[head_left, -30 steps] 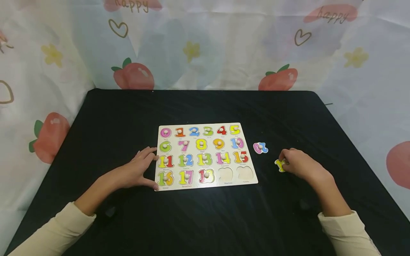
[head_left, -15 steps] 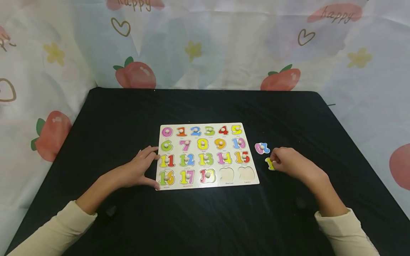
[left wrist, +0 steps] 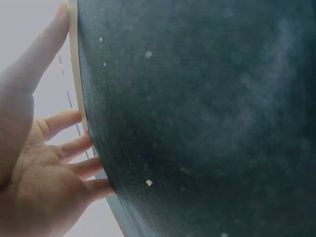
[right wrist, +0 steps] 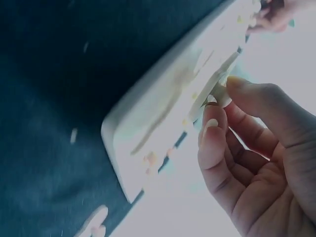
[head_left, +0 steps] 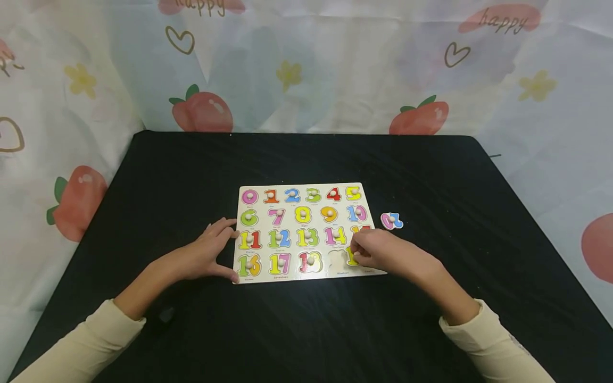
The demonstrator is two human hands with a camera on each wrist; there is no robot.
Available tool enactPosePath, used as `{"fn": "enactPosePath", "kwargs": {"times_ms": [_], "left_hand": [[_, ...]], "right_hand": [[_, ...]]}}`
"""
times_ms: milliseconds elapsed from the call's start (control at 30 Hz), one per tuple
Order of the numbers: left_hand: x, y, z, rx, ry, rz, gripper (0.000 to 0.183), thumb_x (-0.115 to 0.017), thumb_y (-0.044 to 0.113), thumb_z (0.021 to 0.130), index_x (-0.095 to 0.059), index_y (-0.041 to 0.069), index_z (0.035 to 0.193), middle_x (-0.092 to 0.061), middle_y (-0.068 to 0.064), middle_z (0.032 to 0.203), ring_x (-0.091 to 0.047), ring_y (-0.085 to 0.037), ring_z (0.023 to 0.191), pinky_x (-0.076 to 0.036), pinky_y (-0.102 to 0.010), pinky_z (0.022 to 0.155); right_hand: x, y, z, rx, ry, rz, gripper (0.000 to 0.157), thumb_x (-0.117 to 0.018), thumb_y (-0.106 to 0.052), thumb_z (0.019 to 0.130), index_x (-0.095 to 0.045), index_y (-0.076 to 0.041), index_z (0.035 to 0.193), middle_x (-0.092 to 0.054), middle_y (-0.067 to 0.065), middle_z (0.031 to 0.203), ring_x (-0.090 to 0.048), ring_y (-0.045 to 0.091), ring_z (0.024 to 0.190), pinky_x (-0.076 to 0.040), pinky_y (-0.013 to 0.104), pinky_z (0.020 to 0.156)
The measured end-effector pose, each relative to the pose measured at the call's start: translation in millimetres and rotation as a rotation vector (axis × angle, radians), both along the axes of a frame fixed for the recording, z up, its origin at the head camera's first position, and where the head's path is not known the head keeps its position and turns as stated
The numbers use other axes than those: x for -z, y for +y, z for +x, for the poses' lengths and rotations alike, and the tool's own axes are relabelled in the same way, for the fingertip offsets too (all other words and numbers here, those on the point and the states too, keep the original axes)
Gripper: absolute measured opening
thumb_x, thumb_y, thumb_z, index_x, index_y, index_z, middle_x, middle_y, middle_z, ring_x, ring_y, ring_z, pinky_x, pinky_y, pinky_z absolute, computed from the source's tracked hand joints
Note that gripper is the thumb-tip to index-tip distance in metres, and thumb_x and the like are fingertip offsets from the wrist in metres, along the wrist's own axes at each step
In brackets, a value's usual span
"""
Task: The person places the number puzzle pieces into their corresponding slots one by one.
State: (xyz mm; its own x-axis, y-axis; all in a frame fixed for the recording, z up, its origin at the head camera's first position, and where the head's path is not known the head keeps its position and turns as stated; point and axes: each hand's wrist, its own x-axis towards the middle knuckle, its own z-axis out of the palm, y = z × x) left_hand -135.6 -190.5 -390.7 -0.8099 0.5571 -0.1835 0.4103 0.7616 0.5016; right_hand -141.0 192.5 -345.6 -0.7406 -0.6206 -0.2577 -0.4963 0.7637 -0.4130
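Note:
A wooden number puzzle board [head_left: 324, 271] lies on the black table, its coloured knobbed number pieces sitting in rows. With fairly straight, spread fingers and thumb, my left hand [head_left: 208, 254] touches the board's left edge; the left wrist view shows the fingertips and thumb [left wrist: 49, 37] along that edge. Over the lower right corner, my right hand [head_left: 385, 250] pinches a yellow number piece [head_left: 351, 256] between thumb and fingers. The right wrist view shows this piece [right wrist: 215, 86] tilted above the board. The hand covers most of the piece and the last recess; part of the neighbouring recess shows.
A loose pink and blue number piece [head_left: 391, 221] lies turned around on the black tablecloth [head_left: 306, 330], right of the board. Behind the table hangs a pale curtain [head_left: 335, 64] printed with fruit and flowers.
My right hand has carried the yellow number piece leftward from the cloth to over the board's lower right corner. My left hand stays at the board's left edge.

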Motion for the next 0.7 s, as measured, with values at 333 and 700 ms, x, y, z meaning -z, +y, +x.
{"fn": "enactPosePath", "kwargs": {"times_ms": [333, 700], "left_hand": [[-1.4, 2, -1.9, 0.0, -0.002, -0.013, 0.092, -0.082, 0.051, 0.062, -0.041, 0.002, 0.129, -0.019, -0.02, 0.149, -0.01, -0.039, 0.137, -0.015, -0.058, 0.107], [-0.2, 1, -0.7, -0.006, -0.004, -0.008, 0.092, -0.083, 0.049, 0.062, -0.042, 0.002, 0.129, -0.019, -0.019, 0.149, -0.011, -0.038, 0.137, -0.014, -0.058, 0.107]], "right_hand": [[14.1, -19, -0.6, -0.104, 0.023, -0.045, 0.006, -0.062, -0.006, 0.085, -0.062, -0.011, 0.083, -0.049, -0.009, 0.073, -0.047, 0.007, 0.065, -0.042, 0.021, 0.058], [17.1, -27, -0.5, -0.106, 0.058, -0.039, 0.008, -0.064, -0.008, 0.086, -0.06, -0.012, 0.081, -0.047, -0.008, 0.072, -0.045, 0.008, 0.065, -0.041, 0.021, 0.058]]}}
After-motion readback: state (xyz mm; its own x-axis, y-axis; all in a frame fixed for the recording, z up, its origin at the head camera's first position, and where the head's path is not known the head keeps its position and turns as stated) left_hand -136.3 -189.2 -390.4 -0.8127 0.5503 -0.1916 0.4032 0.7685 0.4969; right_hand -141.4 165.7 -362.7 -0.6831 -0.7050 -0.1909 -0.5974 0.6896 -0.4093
